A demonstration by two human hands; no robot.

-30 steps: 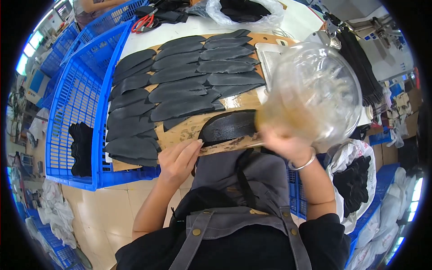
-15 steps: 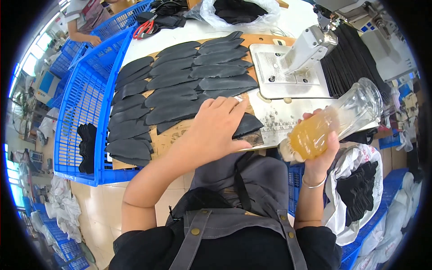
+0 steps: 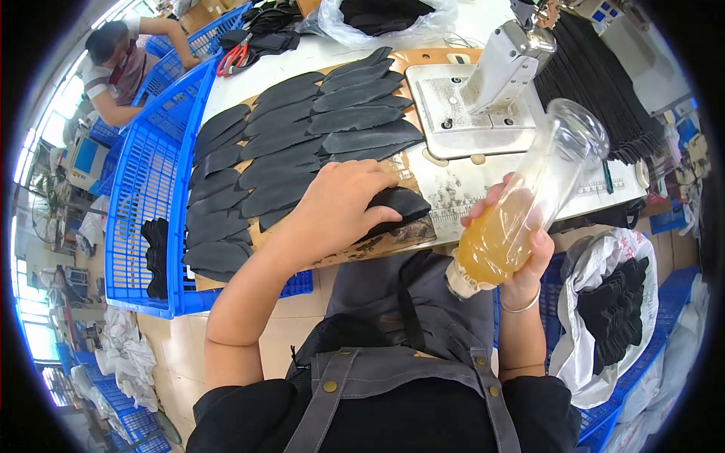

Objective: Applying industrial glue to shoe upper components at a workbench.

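A clear plastic bottle [image 3: 555, 155], partly filled with amber liquid, is gripped in my right hand [image 3: 521, 260]. It is tilted, with its pale capped end pointing down toward me past the table's front edge. My left hand [image 3: 343, 200] lies over the front of a brown board [image 3: 411, 234], its fingers and thumb closed around the left end of a curved black piece [image 3: 404, 202]. Whether several pieces are stacked there is hard to tell. Overlapping rows of long, leaf-shaped black pieces [image 3: 283, 143] cover the board to the left and beyond my hand.
A sewing machine [image 3: 483, 90] stands at the back right, beside stacked black strips [image 3: 593, 83]. Red-handled scissors [image 3: 232, 59] lie at the back left. A blue crate [image 3: 140, 226] flanks the table, and a white sack [image 3: 570, 347] of black pieces sits right. Another person [image 3: 121, 68] works far left.
The bottle has swung steeper, its capped end dropping lower and toward me. My left hand has shifted slightly left and its thumb has drawn in against the black piece.
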